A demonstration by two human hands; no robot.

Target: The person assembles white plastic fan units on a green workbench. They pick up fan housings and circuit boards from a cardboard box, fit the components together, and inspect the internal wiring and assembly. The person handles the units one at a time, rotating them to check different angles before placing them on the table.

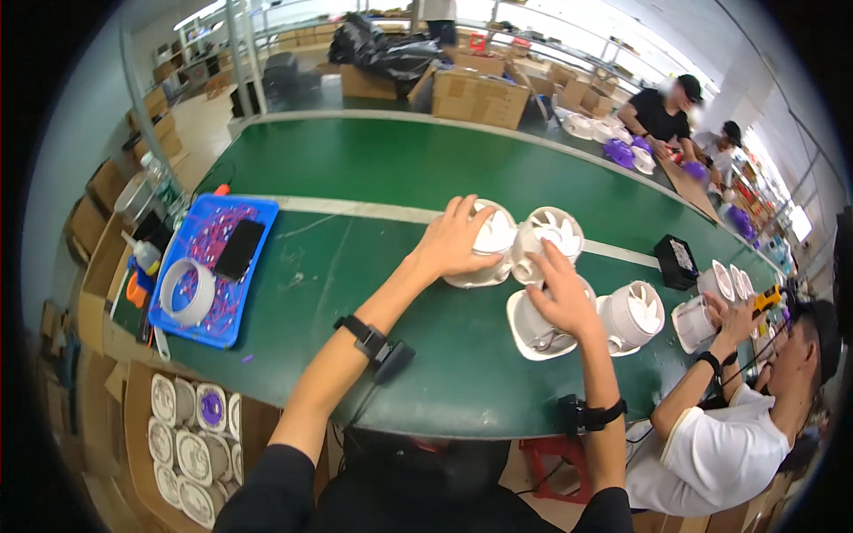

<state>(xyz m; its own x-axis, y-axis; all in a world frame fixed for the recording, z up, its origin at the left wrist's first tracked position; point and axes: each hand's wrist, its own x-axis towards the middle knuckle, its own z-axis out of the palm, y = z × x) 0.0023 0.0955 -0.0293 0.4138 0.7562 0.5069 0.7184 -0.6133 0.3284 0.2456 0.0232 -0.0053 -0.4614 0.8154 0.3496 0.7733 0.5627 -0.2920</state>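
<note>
Four-bladed-looking detail is too small to count, but several white fan units with round housings and square-edged bases stand grouped on the green table. My left hand (455, 242) curls round the side of the back left fan unit (495, 234), fingers over its rim and thumb low at its front. My right hand (564, 298) lies over the front left fan unit (531, 330), gripping its top and hiding much of it. Its fingertips reach the near side of the back right fan unit (562, 229). Beside that hand, another fan unit (634, 314) leans with its blades facing right.
At left lies a blue tray (230, 334) with small coloured wires, a black box (239, 250) and a white ring (188, 291). A carton (142, 444) of fan units stands below. At right, a co-worker (729, 426) holds a yellow tool (766, 299) near more units and a black bin (676, 262).
</note>
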